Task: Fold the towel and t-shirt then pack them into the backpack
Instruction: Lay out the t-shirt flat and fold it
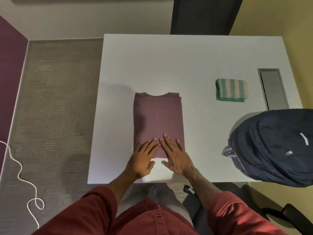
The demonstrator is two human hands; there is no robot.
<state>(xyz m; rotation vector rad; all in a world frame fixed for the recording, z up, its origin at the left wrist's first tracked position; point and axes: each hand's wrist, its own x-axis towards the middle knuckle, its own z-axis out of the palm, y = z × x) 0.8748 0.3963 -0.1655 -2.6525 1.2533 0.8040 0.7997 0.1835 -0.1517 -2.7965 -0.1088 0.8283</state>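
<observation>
Red sleeves lead to my left hand and right hand, fingers straight, pressing the folded t-shirt at its near edge on the worktop; folded towel far right, backpack near right.

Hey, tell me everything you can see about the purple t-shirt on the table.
The t-shirt is a dusty purple, soft-looking cloth, folded into a neat tall rectangle with the sleeves tucked out of sight and the round neckline at the far end. It lies flat on the white table, near its front edge. The left hand and right hand press flat on its near end, fingers straight.
</observation>
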